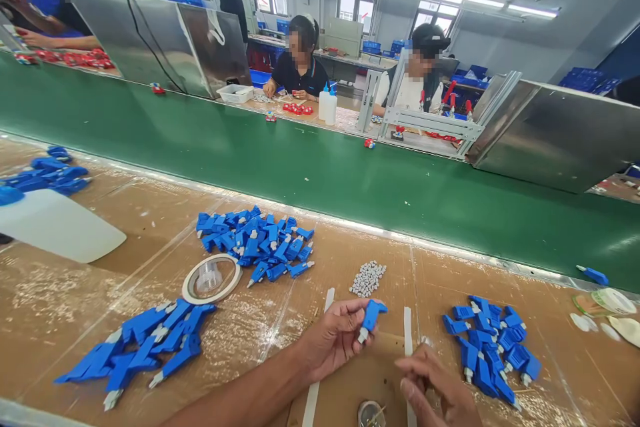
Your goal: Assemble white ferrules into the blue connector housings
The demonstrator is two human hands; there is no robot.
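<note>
My left hand (334, 339) is closed around a small blue plastic part (371, 317) with a white tip pointing down. My right hand (436, 387) hovers just right of it, low in the view, its fingers curled together in a pinch; what they hold, if anything, I cannot make out. A heap of small white pieces (368, 278) lies just beyond my hands. Blue parts lie in piles: one at the centre back (255, 242), one at the right (487, 348), and longer ones at the front left (145, 345).
A roll of clear tape (211, 278) lies left of centre. A small round tin (371, 415) sits at the bottom edge. A green conveyor belt (320, 167) runs behind the brown table. Two people sit working across it. A white plastic sheet (55, 223) lies at the left.
</note>
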